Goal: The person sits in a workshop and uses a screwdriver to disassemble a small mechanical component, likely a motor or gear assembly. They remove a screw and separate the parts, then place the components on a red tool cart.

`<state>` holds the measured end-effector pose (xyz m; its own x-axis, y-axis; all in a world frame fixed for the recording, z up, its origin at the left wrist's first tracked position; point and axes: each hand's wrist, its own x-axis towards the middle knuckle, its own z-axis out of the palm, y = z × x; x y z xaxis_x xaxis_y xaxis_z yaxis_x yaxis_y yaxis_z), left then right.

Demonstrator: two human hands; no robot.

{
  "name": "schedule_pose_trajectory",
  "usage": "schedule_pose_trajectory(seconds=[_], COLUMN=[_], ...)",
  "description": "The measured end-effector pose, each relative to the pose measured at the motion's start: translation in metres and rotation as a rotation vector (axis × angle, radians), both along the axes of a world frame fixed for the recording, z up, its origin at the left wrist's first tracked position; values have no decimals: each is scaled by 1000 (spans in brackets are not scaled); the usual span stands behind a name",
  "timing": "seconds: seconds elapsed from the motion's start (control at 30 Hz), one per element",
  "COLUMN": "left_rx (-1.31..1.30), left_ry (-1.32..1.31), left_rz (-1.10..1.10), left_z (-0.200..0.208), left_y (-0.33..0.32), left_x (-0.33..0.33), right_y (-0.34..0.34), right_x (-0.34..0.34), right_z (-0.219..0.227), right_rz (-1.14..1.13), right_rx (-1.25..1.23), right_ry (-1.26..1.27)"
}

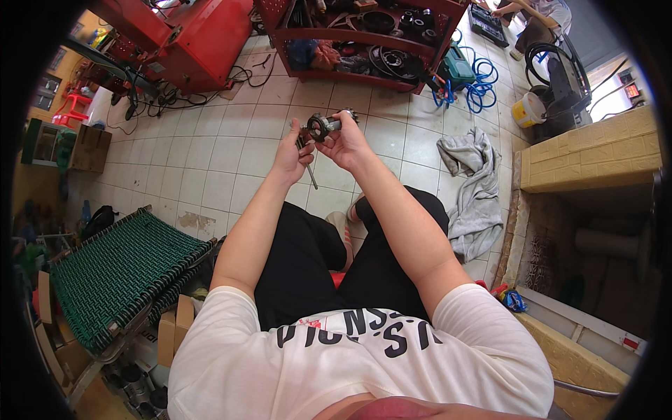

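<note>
Above the tiled floor, my two hands are held close together in front of my knees. My right hand is closed around a cylindrical metal part with a dark ring at its left end and a silvery body. My left hand has its fingers wrapped round a slim metal rod-like tool, whose shaft points down toward the floor. The upper end of that tool comes close to the dark ring; whether they touch I cannot tell. Fingers hide part of both things.
A red shelf cart with mechanical parts stands ahead, beside a red machine. A grey cloth lies on the floor at right. Blue hose coils near a green case. A green woven cot is at left. Another person works far right.
</note>
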<state>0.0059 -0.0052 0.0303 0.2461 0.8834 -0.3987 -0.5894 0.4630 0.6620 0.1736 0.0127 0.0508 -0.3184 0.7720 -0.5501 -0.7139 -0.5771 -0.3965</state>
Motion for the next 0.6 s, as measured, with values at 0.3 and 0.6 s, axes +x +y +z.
schedule_pose_trajectory(seconds=[0.3, 0.6], left_rx=[21, 33], left_ry=[40, 39], left_rz=[-26, -7], left_z=[-2, 0], left_y=[1, 1], left_x=[-2, -2], right_y=[-4, -4], right_x=[0, 0], right_z=[6, 8], right_rz=[8, 11], right_rx=[13, 5], right_ry=[-37, -19])
